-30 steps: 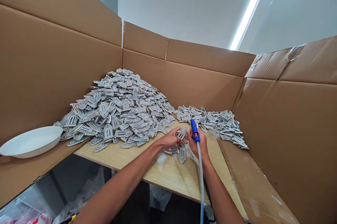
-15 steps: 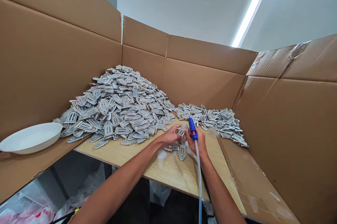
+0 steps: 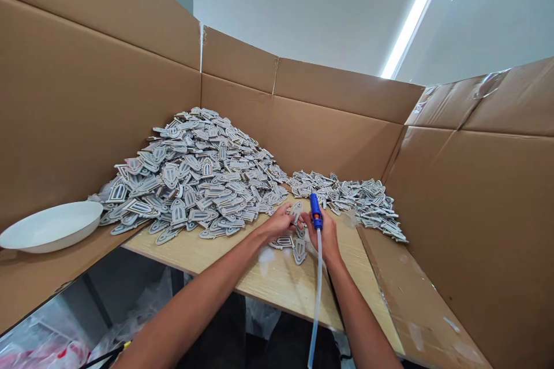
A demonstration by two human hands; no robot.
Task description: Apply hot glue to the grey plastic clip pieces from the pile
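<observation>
My left hand (image 3: 280, 223) pinches a small grey arch-shaped window piece (image 3: 296, 212) above the board. Close beside it, my right hand (image 3: 324, 235) grips a blue glue gun (image 3: 316, 211), and a long translucent glue stick (image 3: 319, 276) trails from its rear towards me. The gun's nozzle is hidden from this angle. Beneath the hands, several loose pieces (image 3: 299, 251) of the same kind lie on the wooden board (image 3: 277, 285).
A tall heap of grey pieces (image 3: 208, 167) rises at the left, and a lower heap (image 3: 367, 201) lies at the back right. A white bowl (image 3: 52, 227) stands at far left. Cardboard walls (image 3: 337, 138) enclose the worktop.
The window piece in my left hand has shifted slightly left and turned, now a little apart from the right hand. The trailing glue stick has swung left.
</observation>
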